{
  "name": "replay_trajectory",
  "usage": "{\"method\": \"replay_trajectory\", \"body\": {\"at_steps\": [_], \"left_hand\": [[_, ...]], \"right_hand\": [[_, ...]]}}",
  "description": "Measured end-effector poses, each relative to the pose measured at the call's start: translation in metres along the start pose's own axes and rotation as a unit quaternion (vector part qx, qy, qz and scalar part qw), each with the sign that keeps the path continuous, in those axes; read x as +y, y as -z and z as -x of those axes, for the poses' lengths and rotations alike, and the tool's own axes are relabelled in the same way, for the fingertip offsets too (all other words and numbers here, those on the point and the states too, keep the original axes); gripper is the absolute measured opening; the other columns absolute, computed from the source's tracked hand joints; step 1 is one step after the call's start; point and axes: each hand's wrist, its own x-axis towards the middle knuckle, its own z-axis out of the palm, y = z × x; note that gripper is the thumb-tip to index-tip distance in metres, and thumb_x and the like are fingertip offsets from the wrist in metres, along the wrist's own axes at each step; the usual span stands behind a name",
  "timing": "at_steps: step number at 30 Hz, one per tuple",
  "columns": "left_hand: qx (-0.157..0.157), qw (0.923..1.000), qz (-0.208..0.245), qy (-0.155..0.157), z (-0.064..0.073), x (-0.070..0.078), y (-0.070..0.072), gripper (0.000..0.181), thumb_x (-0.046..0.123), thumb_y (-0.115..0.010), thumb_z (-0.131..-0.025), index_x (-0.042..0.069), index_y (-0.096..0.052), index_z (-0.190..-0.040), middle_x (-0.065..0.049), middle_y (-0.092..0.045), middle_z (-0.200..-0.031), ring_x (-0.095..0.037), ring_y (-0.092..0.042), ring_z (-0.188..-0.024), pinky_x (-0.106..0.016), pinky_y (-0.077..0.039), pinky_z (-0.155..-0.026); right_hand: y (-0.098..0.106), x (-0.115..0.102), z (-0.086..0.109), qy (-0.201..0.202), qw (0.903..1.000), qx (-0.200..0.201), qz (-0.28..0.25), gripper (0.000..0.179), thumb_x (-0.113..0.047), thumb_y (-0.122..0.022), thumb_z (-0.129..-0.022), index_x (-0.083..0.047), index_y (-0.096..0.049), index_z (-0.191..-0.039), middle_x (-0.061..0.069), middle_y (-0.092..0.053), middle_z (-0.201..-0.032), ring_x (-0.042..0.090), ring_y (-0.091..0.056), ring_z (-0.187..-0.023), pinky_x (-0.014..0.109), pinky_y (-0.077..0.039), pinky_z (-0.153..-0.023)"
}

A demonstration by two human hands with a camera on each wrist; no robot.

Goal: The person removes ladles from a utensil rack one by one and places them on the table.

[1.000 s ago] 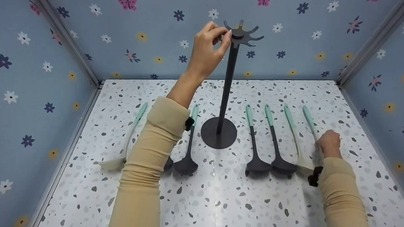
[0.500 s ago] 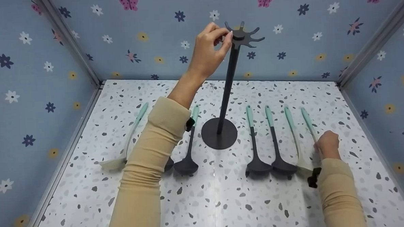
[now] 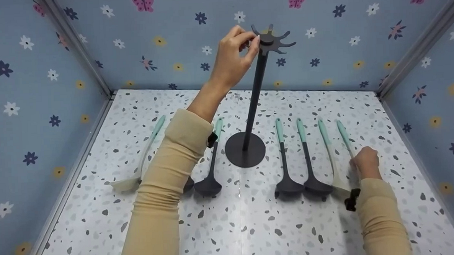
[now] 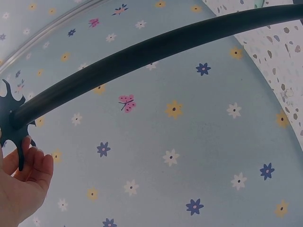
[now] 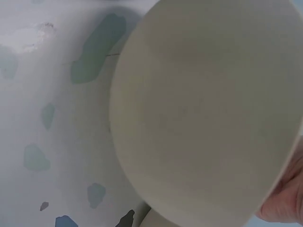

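My left hand [image 3: 233, 56] pinches one of the hooked arms at the top of a black utensil stand [image 3: 255, 91]. The left wrist view shows the fingers around that hook [image 4: 20, 156]. On the right, my right hand [image 3: 366, 162] grips the rightmost mint-handled ladle [image 3: 343, 132] partway down its pale shaft. Its head is hidden behind the hand and sleeve in the head view. A large cream ladle bowl [image 5: 203, 113] fills the right wrist view, covering most of that hand.
Two dark ladles [image 3: 289, 186] and a cream utensil [image 3: 329, 150] lie right of the stand's round base [image 3: 245, 149]. Left of it lie a dark ladle [image 3: 208, 185], another partly under the sleeve, and a cream utensil [image 3: 126, 184]. Flowered walls [image 3: 177, 45] enclose the table.
My right hand has shifted slightly left with the ladle, whose handle now stands a little nearer its neighbour. The left hand stays on the stand's hook.
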Motion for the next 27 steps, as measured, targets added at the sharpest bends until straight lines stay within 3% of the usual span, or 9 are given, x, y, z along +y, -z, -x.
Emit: {"method": "replay_trajectory", "body": {"at_steps": [8, 12, 16, 21, 27], "left_hand": [[-0.01, 0.9994, -0.029, -0.016, 0.003, -0.006, 0.003, 0.031, 0.023, -0.042, -0.094, 0.001, -0.062, -0.102, -0.01, -0.05, -0.092, -0.016, -0.049, -0.087, -0.018, -0.036, -0.078], [-0.013, 0.9993, -0.034, 0.009, 0.006, -0.007, 0.008, 0.037, 0.025, -0.047, -0.093, 0.001, -0.053, -0.119, -0.01, -0.052, -0.11, -0.011, -0.048, -0.102, -0.016, -0.032, -0.088], [-0.03, 0.9979, -0.042, 0.037, 0.009, -0.006, 0.011, 0.051, 0.026, -0.047, -0.092, 0.003, -0.032, -0.136, -0.01, -0.043, -0.13, -0.006, -0.036, -0.12, -0.016, -0.022, -0.097], [-0.047, 0.9966, -0.049, 0.047, 0.014, -0.007, 0.017, 0.058, 0.029, -0.045, -0.093, 0.005, -0.02, -0.14, -0.011, -0.032, -0.139, -0.006, -0.025, -0.126, -0.019, -0.017, -0.101], [-0.059, 0.9928, -0.08, 0.067, 0.029, -0.017, 0.028, 0.057, 0.033, -0.04, -0.094, 0.007, -0.02, -0.14, -0.011, -0.025, -0.142, -0.009, -0.019, -0.129, -0.02, -0.013, -0.102]], "right_hand": [[0.006, -0.012, 0.004, 0.058, 0.9967, 0.025, 0.05, 0.048, -0.019, -0.056, -0.084, 0.02, -0.044, -0.107, 0.034, -0.049, -0.1, 0.04, -0.051, -0.088, 0.047, -0.043, -0.076], [0.014, -0.028, 0.007, 0.119, 0.9893, 0.052, 0.066, 0.048, -0.021, -0.052, -0.087, 0.02, -0.045, -0.111, 0.035, -0.047, -0.107, 0.046, -0.048, -0.097, 0.049, -0.041, -0.079], [0.02, -0.05, 0.017, 0.167, 0.982, 0.078, 0.041, 0.049, -0.021, -0.049, -0.09, 0.016, -0.04, -0.12, 0.036, -0.042, -0.117, 0.048, -0.039, -0.107, 0.052, -0.034, -0.087], [0.023, -0.077, 0.037, 0.243, 0.9638, 0.109, 0.013, 0.05, -0.021, -0.049, -0.091, 0.014, -0.037, -0.125, 0.035, -0.038, -0.122, 0.047, -0.035, -0.112, 0.052, -0.03, -0.092], [0.024, -0.102, 0.062, 0.317, 0.9406, 0.123, 0.001, 0.055, -0.02, -0.051, -0.091, 0.012, -0.032, -0.13, 0.034, -0.029, -0.131, 0.046, -0.027, -0.12, 0.053, -0.024, -0.096]]}}
